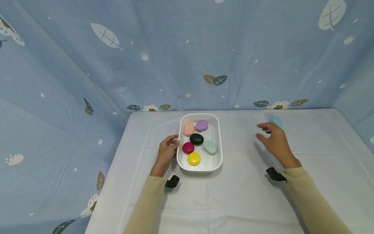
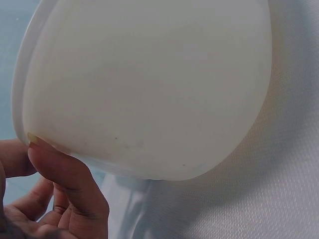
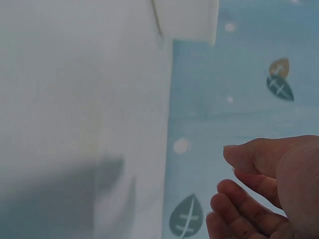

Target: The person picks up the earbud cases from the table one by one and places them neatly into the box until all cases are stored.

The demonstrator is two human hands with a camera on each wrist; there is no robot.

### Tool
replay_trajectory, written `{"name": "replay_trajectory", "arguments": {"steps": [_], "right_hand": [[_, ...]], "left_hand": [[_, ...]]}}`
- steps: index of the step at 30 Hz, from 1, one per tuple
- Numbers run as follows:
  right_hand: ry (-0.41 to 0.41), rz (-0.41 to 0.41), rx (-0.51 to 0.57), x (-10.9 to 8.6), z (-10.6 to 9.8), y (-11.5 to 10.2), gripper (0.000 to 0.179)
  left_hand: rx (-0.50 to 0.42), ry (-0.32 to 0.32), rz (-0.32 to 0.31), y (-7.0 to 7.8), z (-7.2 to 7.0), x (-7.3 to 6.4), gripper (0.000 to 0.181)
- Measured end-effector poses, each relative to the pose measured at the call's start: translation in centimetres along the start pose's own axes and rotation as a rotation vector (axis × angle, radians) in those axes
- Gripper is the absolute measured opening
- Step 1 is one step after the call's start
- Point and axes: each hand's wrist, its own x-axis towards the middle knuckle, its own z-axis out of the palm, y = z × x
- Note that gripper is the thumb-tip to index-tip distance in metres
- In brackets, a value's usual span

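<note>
A white rectangular tray [image 1: 219,143] sits on the table with several smooth, soap-like pieces in it: peach [image 1: 189,129], purple [image 1: 202,125], black [image 1: 196,139], dark red [image 1: 188,148], pale green [image 1: 210,147] and yellow [image 1: 194,159]. My left hand [image 1: 167,152] holds the tray's left rim, with the thumb [image 2: 65,172] against the outer wall. To the right, my right hand [image 1: 274,142] hovers over the table, its fingers loosely bent and nothing between them. Beyond its knuckles is a light blue round piece [image 1: 276,121], partly hidden by the hand.
A white cloth covers the table [image 1: 239,198]. Behind it and along the sides hangs a blue curtain [image 1: 175,58] with leaf prints. Black wrist mounts [image 1: 172,181] stick out from both sleeves, low over the table.
</note>
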Motion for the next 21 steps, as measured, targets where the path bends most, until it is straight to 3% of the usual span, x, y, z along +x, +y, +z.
{"name": "replay_trajectory", "arguments": {"steps": [21], "right_hand": [[0.022, 0.183, -0.083, 0.7, -2.5, 4.2, 0.042]], "left_hand": [[0.001, 0.007, -0.018, 0.3, 0.0, -0.1, 0.035]]}}
